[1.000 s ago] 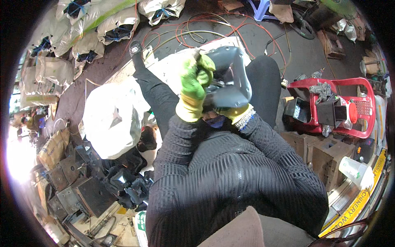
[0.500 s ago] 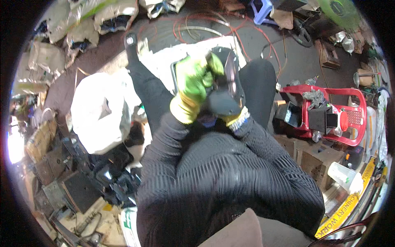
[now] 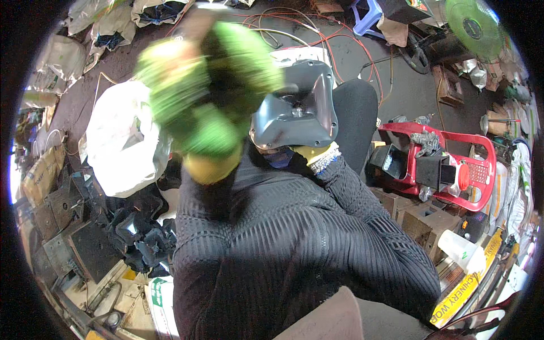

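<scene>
A glossy dark grey moulded part (image 3: 297, 122), roughly square with a raised rim, screw holes at its corners and a recessed middle, rests over my lap. My right hand (image 3: 318, 154), in a yellow glove with a knitted cuff, holds it from below. The part hides most of those fingers. My left hand (image 3: 212, 96), in a green and yellow glove, is raised to the left of the part, apart from it. Motion smears its fingers. A blurred brownish shape shows at its top; whether the hand grips this, I cannot make out.
A white bag (image 3: 122, 170) stands on the left beside a heap of black parts (image 3: 144, 241). On the right a red plastic chair (image 3: 484, 170) lies with black boxes on it, near a white cup (image 3: 458, 249). Red hoses (image 3: 362, 48) cross the floor ahead, by a green fan (image 3: 471, 28).
My left hand has moved away from the grey part, up and to the left, and looks larger. The part has tilted to show its broad face, still held by my right hand.
</scene>
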A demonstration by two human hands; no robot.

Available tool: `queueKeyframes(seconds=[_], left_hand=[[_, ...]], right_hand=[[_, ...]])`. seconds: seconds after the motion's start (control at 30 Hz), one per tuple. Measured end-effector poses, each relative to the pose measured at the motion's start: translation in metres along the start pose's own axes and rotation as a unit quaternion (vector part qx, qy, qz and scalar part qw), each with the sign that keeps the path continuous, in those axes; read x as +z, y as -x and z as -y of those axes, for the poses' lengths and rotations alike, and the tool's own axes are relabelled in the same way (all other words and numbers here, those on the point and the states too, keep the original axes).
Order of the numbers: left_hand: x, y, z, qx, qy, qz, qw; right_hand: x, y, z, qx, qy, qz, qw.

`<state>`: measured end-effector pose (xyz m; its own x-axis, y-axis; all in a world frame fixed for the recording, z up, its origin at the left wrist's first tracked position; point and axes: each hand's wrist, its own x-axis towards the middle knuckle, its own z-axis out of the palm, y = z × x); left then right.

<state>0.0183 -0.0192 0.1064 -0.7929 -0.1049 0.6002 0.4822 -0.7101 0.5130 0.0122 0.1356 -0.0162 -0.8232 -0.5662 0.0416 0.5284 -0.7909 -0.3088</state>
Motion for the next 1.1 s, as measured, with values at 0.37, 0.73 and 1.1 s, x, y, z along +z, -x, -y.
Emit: queueKeyframes(seconds=[0.37, 0.73, 1.1], left_hand=[[-0.004, 0.017, 0.013, -0.01, -0.049, -0.059, 0.997], [-0.02, 0.044, 0.039, -0.077, -0.071, -0.137, 0.985], [-0.002, 0.032, 0.009, -0.044, -0.107, -0.075, 0.99]], right_hand=[[-0.007, 0.003, -0.011, -0.002, -0.004, -0.062, 0.998], [0.016, 0.019, -0.005, -0.142, 0.284, -0.008, 0.948], [-0.037, 0.034, 0.001, -0.004, 0.695, 0.073, 0.715]])
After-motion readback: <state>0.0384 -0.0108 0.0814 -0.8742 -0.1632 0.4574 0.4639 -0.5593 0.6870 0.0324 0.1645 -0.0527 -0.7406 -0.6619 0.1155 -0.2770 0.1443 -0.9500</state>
